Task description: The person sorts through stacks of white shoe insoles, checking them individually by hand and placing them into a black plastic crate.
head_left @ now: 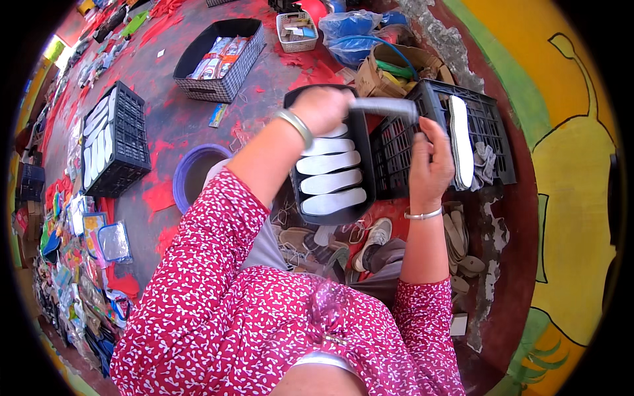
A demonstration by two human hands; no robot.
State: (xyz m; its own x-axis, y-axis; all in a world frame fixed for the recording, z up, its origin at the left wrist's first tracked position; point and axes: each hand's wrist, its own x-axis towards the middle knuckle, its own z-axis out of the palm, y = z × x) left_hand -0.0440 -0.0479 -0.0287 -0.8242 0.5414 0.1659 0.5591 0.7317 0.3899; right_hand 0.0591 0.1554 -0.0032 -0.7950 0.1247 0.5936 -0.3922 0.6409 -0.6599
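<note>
My left hand (322,109) is closed on one end of a blurred, pale grey strip (382,106), perhaps an insole seen edge-on. At its other end is my right hand (430,162), thumb and forefinger raised with a gap between them; whether they touch it is unclear. White insoles (328,163) lie in a row inside a black bin (365,203) beneath my left hand. To the right, more white insoles (461,143) stand upright in a stack against a black plastic crate (500,129).
At left stands another black crate (125,142) with white insoles. A purple tub (181,181) sits by my leg; behind are a checked fabric box (228,82), a white basket (297,44) and a cardboard box (370,79). Shoes (378,237) lie below. A painted wall (571,198) borders the right.
</note>
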